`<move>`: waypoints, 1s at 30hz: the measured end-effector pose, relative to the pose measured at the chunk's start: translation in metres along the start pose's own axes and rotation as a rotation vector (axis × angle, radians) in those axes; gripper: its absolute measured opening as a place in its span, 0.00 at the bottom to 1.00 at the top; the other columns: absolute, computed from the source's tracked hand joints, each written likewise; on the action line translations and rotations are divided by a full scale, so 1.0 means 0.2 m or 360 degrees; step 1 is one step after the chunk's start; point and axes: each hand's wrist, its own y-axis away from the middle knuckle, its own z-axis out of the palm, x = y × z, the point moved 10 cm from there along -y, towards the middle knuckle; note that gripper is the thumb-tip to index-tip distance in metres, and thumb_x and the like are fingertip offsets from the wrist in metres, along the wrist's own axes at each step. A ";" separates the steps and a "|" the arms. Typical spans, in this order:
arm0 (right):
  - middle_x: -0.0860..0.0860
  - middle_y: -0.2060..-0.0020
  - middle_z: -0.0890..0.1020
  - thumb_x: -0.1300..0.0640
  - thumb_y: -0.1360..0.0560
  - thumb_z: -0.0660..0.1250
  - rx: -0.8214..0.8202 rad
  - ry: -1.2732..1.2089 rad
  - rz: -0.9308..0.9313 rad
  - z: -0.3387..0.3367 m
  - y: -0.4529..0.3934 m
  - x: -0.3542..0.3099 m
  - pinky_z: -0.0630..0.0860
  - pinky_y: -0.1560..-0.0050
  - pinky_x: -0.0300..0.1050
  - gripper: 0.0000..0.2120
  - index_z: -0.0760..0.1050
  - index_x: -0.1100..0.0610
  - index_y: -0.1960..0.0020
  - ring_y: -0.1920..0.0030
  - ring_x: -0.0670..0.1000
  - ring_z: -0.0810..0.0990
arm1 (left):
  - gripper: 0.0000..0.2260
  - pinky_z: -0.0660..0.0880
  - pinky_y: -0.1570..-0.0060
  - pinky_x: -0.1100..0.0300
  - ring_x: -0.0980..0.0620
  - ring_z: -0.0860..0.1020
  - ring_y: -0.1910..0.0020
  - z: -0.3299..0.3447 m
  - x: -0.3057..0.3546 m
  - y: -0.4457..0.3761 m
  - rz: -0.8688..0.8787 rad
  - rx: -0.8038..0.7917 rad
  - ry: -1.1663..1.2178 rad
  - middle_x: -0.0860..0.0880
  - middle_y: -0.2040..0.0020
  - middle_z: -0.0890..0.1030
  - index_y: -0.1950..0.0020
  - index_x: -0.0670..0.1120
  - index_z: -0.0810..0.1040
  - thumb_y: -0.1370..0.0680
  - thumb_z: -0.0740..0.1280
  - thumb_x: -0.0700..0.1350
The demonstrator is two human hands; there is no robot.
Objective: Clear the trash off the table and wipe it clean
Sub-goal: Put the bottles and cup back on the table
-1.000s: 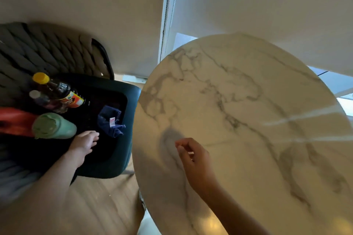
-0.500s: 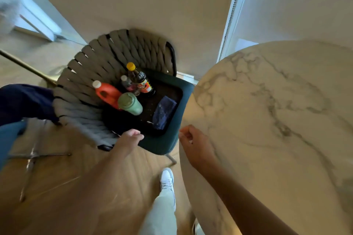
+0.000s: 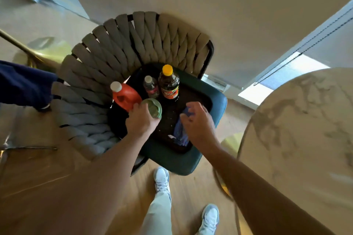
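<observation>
**Both hands leave the table and reach for the cleaning supplies**

A second ago the right hand (image 3: 198, 122) rested on the marble table (image 3: 305, 139) and the left hung at the chair's edge; now the view has swung left and both hands are over the chair seat (image 3: 172, 158). The left hand (image 3: 142, 120) wraps its fingers around the green container (image 3: 152, 108). The right hand hovers with fingers spread and loosely bent just above the blue cloth (image 3: 179, 131), holding nothing yet. No trash shows on the part of the table in view, so the clearing looks done and the wiping step seems to be starting: cloth and cleaner are being fetched.

Nearest are the person's light trousers and white shoes on the wooden floor (image 3: 57, 187). The cloth lies crumpled on a dark tray (image 3: 202, 99) on the seat. Beyond the hands stand an orange jug (image 3: 126, 97), a small clear bottle (image 3: 150, 87) and a dark bottle with a yellow cap (image 3: 169, 86). The woven chair back (image 3: 133, 44) curves behind, against a plain wall, with bright windows to either side.
</observation>
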 end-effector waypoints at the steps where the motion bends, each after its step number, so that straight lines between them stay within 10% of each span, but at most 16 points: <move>1: 0.49 0.45 0.77 0.49 0.27 0.69 0.0080 0.0024 -0.0015 0.01 -0.10 -0.06 0.78 0.47 0.53 0.19 0.72 0.49 0.38 0.47 0.52 0.79 | 0.30 0.74 0.46 0.47 0.42 0.72 0.38 0.00 0.03 -0.07 0.0065 0.0025 -0.0048 0.45 0.37 0.71 0.32 0.50 0.68 0.31 0.73 0.57; 7: 0.52 0.37 0.71 0.44 0.30 0.70 0.0159 0.0434 -0.0251 0.09 -0.56 -0.40 0.76 0.46 0.53 0.30 0.66 0.49 0.31 0.40 0.56 0.74 | 0.39 0.74 0.46 0.47 0.42 0.67 0.35 0.21 0.10 -0.30 0.0292 -0.0166 -0.0239 0.46 0.34 0.67 0.29 0.52 0.63 0.35 0.75 0.60; 19: 0.52 0.43 0.73 0.49 0.26 0.69 0.0027 0.0650 -0.0387 0.17 -0.65 -0.43 0.75 0.52 0.49 0.18 0.72 0.54 0.40 0.49 0.55 0.76 | 0.41 0.74 0.42 0.45 0.40 0.63 0.32 0.21 0.07 -0.26 0.0379 -0.0147 -0.0277 0.45 0.31 0.64 0.25 0.54 0.58 0.33 0.74 0.58; 30: 0.47 0.53 0.72 0.45 0.28 0.71 0.0298 0.0270 -0.0467 -0.70 -0.13 -0.55 0.64 0.63 0.34 0.16 0.73 0.52 0.45 0.56 0.47 0.72 | 0.44 0.70 0.39 0.49 0.40 0.68 0.35 -0.52 0.44 0.30 0.0657 -0.0032 -0.0171 0.44 0.28 0.63 0.24 0.53 0.55 0.33 0.74 0.60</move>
